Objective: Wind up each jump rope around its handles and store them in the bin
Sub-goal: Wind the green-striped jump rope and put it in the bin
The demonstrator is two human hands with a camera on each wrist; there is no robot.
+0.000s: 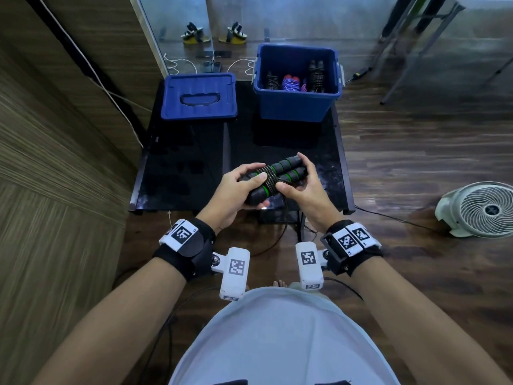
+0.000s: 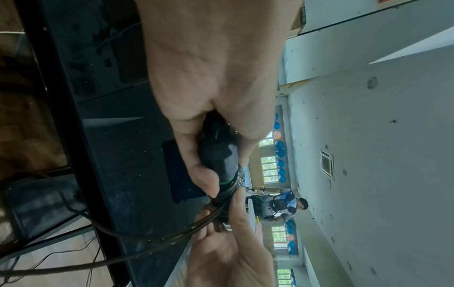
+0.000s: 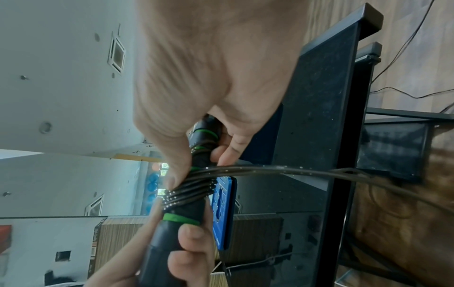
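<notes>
A jump rope with two black foam handles ringed in green lies side by side in both hands above the black table. Dark cord is wound several turns round the handles' middle. My left hand grips the handles' near end, thumb on the windings. My right hand holds the far end, thumb pressing the cord against the coil. A loose length of cord trails down past the table's front edge. The open blue bin at the back right holds several wound ropes.
The bin's blue lid lies flat at the table's back left. A white floor fan stands on the wooden floor to the right. Cables run on the floor under the table. A wood-panelled wall closes the left side.
</notes>
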